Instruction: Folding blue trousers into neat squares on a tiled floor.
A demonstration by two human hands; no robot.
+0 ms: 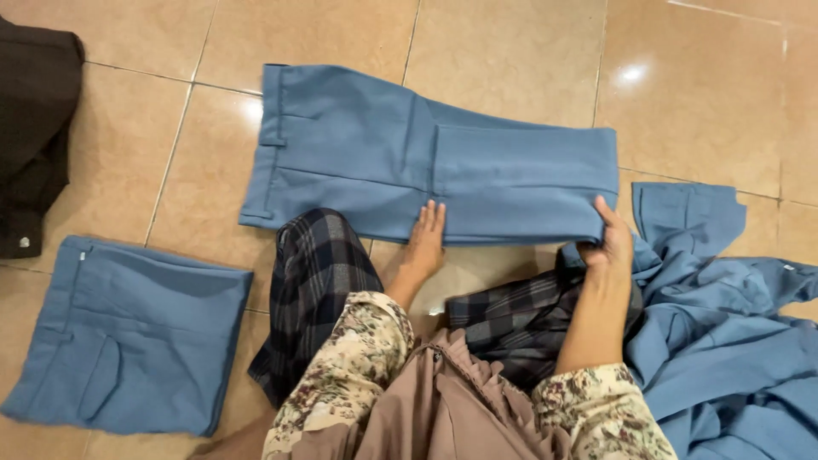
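Blue trousers point(409, 158) lie half-folded on the tiled floor point(511, 51), mid-frame. Left hand point(424, 243) pressed flat on the near edge, fingers straight. Right hand point(609, 243) pinches the folded corner. Likely soft, light, limp: grip hems and corners.

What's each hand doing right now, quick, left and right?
Left hand: open, fingers flat on the blue trousers.
Right hand: closed, pinching the folded end of the same trousers.

Folded trousers point(128, 336) left of knees point(315, 255)
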